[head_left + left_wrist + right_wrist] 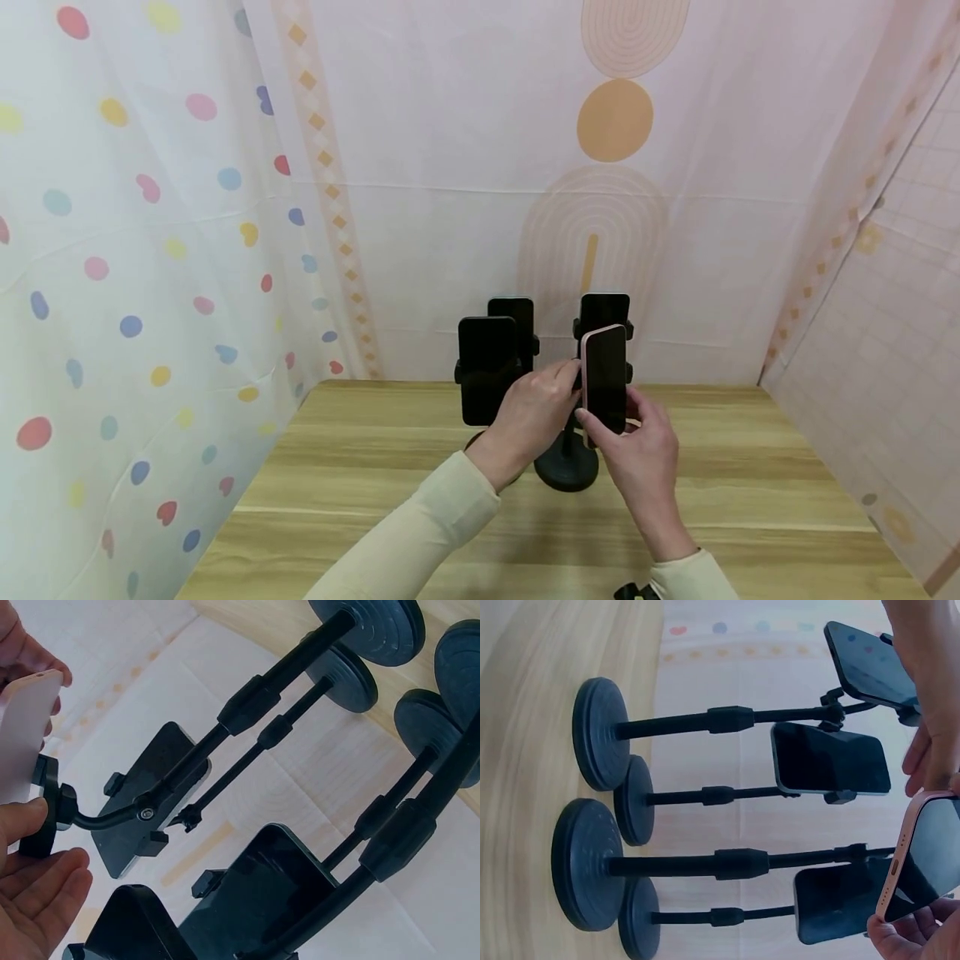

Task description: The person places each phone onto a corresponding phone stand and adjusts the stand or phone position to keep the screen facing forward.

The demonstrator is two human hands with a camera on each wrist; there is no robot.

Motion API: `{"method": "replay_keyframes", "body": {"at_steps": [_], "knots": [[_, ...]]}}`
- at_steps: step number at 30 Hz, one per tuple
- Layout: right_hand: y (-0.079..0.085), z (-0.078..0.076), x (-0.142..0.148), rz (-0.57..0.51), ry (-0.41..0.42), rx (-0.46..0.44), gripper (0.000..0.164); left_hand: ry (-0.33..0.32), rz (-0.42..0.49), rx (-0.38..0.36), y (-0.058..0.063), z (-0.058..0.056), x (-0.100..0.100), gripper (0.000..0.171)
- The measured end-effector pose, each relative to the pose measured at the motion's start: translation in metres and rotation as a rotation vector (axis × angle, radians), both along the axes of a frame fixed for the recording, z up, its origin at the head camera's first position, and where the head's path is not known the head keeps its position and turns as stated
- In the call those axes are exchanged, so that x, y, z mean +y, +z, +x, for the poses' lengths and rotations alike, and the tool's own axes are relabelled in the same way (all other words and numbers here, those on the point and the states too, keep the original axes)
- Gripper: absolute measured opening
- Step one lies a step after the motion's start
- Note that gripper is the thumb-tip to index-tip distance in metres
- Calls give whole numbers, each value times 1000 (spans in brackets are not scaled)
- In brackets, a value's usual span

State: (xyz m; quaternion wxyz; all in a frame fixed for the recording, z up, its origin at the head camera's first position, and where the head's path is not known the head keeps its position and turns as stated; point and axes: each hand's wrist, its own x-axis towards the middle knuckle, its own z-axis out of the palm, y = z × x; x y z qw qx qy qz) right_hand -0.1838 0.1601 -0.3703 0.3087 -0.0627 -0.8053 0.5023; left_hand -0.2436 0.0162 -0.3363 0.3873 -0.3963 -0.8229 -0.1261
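Observation:
A pink-edged smartphone [604, 379] with a dark screen stands upright at the front right stand. My right hand [647, 454] holds its lower part, thumb on one edge and fingers on the other side. My left hand [528, 412] is at the phone's left edge. In the left wrist view, the left thumb and fingers pinch the black clamp [46, 806] of a phone stand behind the phone's back. The clamp joins a curved neck and a black pole [196, 757]. Below the hands is that stand's round base [566, 467]. The left hand hides part of the clamp in the head view.
Three more stands hold dark-screened phones: one front left [486, 367], one back left [521, 321], one back right [604, 308]. Their round bases [600, 733] stand close together on the wooden table [360, 500]. Patterned curtains [450, 167] hang behind and at both sides.

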Motion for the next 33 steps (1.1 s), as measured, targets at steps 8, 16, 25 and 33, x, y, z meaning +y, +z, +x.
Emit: {"method": "replay_keyframes", "body": {"at_steps": [8,16,25,33], "knots": [[-1,-8,0,-21,-6,-41,69,-10,-39,95,-1,-5,-2,23],[-9,-16,2,61,-54,68,66,43,-138,199,2,-5,-6,21],[-18,-26,2,109,-165,168,65,97,-223,336,4,-2,-5,31],[-21,-28,-3,125,-194,179,65,70,-135,195,0,2,-1,32]]}}
